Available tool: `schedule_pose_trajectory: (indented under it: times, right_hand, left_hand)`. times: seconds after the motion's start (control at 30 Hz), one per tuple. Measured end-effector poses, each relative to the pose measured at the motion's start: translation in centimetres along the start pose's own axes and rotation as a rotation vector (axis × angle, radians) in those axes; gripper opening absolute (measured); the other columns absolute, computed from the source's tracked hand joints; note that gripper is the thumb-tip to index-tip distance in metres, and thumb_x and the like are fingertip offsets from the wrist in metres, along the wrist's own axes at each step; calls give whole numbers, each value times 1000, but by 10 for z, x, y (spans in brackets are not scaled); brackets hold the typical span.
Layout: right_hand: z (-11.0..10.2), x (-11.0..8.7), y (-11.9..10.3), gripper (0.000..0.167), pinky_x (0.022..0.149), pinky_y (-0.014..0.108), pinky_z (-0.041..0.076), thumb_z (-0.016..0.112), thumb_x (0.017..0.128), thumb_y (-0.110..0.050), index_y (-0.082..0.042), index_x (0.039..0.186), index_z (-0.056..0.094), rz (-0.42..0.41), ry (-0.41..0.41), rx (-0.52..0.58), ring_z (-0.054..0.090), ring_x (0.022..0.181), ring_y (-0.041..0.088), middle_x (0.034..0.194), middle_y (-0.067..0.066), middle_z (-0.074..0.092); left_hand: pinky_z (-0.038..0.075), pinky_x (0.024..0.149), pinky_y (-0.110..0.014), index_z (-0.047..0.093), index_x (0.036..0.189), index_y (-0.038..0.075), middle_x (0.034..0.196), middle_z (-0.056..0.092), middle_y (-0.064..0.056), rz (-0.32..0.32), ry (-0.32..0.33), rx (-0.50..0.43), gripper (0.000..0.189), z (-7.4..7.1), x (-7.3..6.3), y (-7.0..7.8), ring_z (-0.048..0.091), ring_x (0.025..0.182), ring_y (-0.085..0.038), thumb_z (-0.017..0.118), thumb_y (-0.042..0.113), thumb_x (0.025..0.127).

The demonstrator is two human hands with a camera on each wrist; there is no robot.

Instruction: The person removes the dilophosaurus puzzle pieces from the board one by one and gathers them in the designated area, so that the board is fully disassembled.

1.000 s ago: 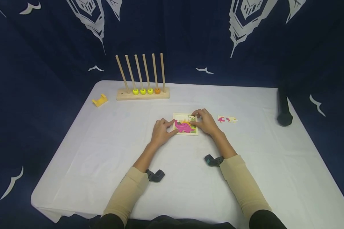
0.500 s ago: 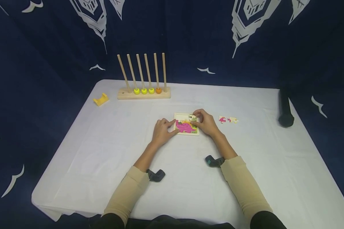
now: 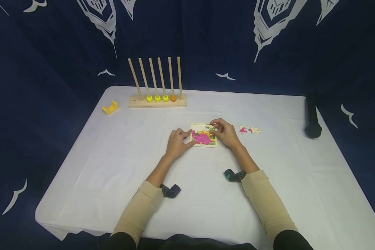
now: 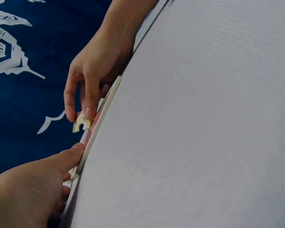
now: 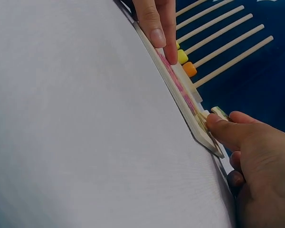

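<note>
A small wooden jigsaw puzzle board with a pink dinosaur picture lies mid-table in the head view. My left hand holds its left side, thumb at the lower corner and forefinger higher up. Between thumb and forefinger my right hand pinches a puzzle piece over the board's upper right part. In the left wrist view this piece is tilted, raised above the board. Part of the board's right edge is hidden by the right hand. To the right lie two loose pieces, one pink and white, one mostly pale yellow.
Behind the board stands a wooden peg rack with yellow and orange beads on several upright rods. A yellow curved block sits at the back left. A black cylindrical object is near the right edge of the white table.
The piece in my right hand has shifted slightly and changed tilt above the board's upper right part. My left hand stays at the board's left side. The head view has shifted a little.
</note>
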State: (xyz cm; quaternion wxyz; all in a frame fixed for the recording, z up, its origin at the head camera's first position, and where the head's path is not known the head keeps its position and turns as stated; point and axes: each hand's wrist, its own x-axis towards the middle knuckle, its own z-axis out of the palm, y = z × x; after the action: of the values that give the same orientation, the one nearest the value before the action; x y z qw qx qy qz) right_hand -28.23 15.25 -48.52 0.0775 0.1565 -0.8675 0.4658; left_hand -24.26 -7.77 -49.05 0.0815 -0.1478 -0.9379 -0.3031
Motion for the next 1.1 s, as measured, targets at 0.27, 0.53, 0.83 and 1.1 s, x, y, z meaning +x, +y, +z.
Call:
schedule_pose_trajectory:
  times: [0.27,0.53,0.83,1.1]
  right_hand:
    - [-1,-1,2,31,55,25,32,75,78,-14,-11,107,65,-9,54,47,40,62,16,89,7,68]
    - [-15,-8,-6,32,49,21,31,75,77,-12,-10,107,66,-9,169,139,40,58,14,91,10,67]
    - [-76,-33,10,31,44,19,28,75,77,-13,-8,107,66,53,327,72,37,52,9,92,12,67]
    - [-130,-62,47,35,43,17,28,72,81,-18,-11,114,64,287,449,-55,35,52,6,86,-7,64]
  left_hand:
    - [32,68,-29,58,125,13,86,50,-2,2,-6,-1,55,0,0,1,37,77,-17,70,42,79]
    - [33,68,-29,59,124,13,85,50,-3,13,6,-3,54,-1,-1,2,38,77,-18,71,40,79]
    - [32,67,-29,59,124,12,84,50,-3,23,18,-1,55,-2,-1,1,37,76,-18,70,41,79]
    - [32,67,-29,59,123,12,84,50,-3,24,21,-7,55,0,-1,2,37,76,-18,71,41,79]
